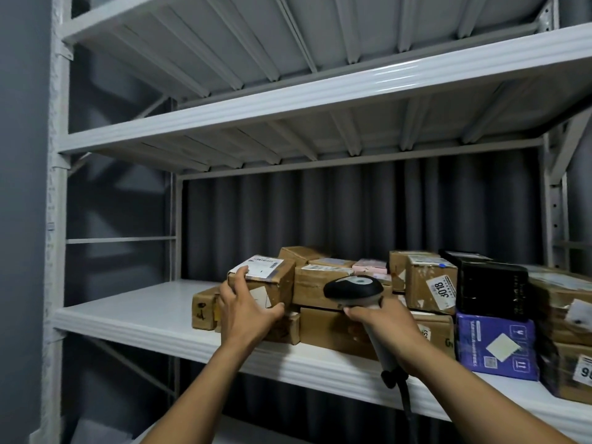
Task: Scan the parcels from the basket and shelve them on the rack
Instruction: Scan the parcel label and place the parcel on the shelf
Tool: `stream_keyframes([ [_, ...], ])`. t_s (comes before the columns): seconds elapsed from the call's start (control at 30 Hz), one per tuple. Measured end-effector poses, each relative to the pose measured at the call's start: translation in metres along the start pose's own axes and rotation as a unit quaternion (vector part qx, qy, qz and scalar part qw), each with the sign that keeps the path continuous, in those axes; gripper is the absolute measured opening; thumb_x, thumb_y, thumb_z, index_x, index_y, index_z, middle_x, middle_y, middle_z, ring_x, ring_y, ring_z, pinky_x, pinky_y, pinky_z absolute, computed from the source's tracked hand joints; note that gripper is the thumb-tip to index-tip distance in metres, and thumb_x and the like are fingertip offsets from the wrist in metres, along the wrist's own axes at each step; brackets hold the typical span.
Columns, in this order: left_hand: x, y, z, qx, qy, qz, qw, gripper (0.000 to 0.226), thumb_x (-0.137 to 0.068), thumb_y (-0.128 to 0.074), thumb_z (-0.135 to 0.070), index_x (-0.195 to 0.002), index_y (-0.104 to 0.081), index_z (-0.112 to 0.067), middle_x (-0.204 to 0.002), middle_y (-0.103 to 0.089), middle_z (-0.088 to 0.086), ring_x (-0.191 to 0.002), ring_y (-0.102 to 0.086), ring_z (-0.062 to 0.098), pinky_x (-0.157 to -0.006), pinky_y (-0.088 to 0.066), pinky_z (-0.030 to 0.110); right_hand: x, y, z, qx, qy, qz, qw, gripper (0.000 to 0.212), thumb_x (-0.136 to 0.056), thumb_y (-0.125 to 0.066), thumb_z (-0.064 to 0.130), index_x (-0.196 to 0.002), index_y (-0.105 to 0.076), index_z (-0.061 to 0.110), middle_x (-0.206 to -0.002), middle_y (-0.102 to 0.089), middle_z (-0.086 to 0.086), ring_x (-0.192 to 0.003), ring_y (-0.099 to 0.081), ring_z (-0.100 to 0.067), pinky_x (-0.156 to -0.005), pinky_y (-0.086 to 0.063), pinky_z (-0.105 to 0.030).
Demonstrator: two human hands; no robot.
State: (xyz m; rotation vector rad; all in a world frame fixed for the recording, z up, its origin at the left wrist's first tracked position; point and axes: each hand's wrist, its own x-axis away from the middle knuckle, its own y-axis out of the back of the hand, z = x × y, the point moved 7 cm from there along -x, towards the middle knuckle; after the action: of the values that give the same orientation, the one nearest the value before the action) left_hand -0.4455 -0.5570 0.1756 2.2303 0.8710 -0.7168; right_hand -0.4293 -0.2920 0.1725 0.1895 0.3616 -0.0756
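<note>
The left grip (246,310) clasps a labelled box (272,278), fingers on its top edge, thumb round its front. The box sits atop the pile (429,285) on the shelf (134,310) (left end). The right grip (382,326) holds a scanner (354,286) just beside it.
</note>
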Motion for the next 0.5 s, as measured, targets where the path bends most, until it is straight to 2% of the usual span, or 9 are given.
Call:
stream_keyframes([
  [0.1, -0.001, -0.001, 0.000, 0.006, 0.001, 0.006, 1.000, 0.100, -0.064, -0.081, -0.041, -0.143, -0.020, -0.029, -0.142, -0.025, 0.012, -0.128, -0.035, 0.033, -0.102, -0.038, 0.040, 0.001, 0.003, -0.003, 0.015, -0.002, 0.005, 1.000, 0.010, -0.081, -0.075, 0.015, -0.090, -0.072, 0.012, -0.082, -0.074, -0.009, -0.072, -0.070, -0.021, -0.049, -0.047, -0.019],
  [0.27, -0.010, -0.001, 0.002, 0.022, 0.007, 0.025, 0.999, 0.101, -0.063, -0.081, -0.041, -0.143, -0.020, -0.032, -0.140, -0.026, 0.011, -0.123, -0.041, 0.031, -0.097, -0.039, 0.034, 0.001, 0.005, -0.005, 0.031, -0.014, -0.001, 0.999, 0.010, -0.079, -0.077, 0.018, -0.086, -0.073, 0.012, -0.079, -0.074, -0.008, -0.073, -0.071, -0.024, -0.065, -0.058, -0.033],
  [0.37, -0.014, 0.001, 0.003, 0.041, 0.007, 0.029, 0.999, 0.100, -0.061, -0.081, -0.039, -0.140, -0.020, -0.034, -0.139, -0.025, 0.009, -0.122, -0.042, 0.033, -0.104, -0.040, 0.041, 0.001, 0.004, -0.001, 0.027, -0.009, 0.005, 1.000, 0.009, -0.079, -0.077, 0.016, -0.086, -0.074, 0.010, -0.078, -0.074, -0.010, -0.069, -0.069, -0.023, -0.060, -0.056, -0.031],
  [0.5, -0.020, 0.013, 0.001, 0.039, -0.008, -0.021, 0.999, 0.100, -0.063, -0.081, -0.033, -0.141, -0.019, -0.029, -0.143, -0.012, 0.006, -0.126, -0.036, 0.034, -0.105, -0.036, 0.039, -0.004, 0.002, 0.007, 0.041, 0.010, 0.013, 0.999, 0.014, -0.080, -0.076, 0.019, -0.093, -0.072, 0.015, -0.085, -0.075, -0.007, -0.079, -0.072, -0.024, -0.066, -0.060, -0.033],
])
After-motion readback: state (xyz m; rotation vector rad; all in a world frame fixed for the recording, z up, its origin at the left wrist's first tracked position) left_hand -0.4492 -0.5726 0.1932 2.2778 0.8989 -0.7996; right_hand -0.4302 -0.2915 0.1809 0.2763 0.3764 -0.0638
